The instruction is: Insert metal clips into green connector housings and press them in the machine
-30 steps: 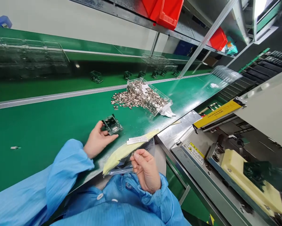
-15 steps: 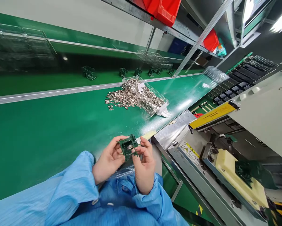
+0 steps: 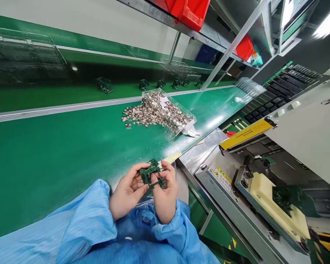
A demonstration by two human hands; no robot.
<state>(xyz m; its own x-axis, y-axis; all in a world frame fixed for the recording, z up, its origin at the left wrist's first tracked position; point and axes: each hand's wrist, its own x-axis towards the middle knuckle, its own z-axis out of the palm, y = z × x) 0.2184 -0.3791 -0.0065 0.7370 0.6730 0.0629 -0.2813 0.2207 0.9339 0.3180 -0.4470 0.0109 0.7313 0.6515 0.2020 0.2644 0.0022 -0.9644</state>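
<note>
Between my hands, just above my lap, is a dark green plastic frame-like part (image 3: 152, 171) with openings through it. My left hand (image 3: 129, 190) grips its left side between thumb and fingers. My right hand (image 3: 165, 192) holds the right side, its thumb pressed into the part's opening. Whatever lies under that thumb is hidden. Beyond my hands, a heap of small shiny metal pieces (image 3: 142, 115) spreads over the green bench top (image 3: 71, 157), spilling from a tilted clear plastic box (image 3: 192, 121).
Several similar green parts (image 3: 144, 84) stand along the dark conveyor strip behind a metal rail (image 3: 71, 106). On my right is a machine (image 3: 217, 187) with a cream-coloured fixture (image 3: 260, 192) and a yellow warning label (image 3: 222, 176). Red bins (image 3: 192, 14) sit on the shelf overhead.
The green part has turned in my hands, and my right thumb has moved further into its opening. My right hand has shifted slightly left. The metal pieces stay put.
</note>
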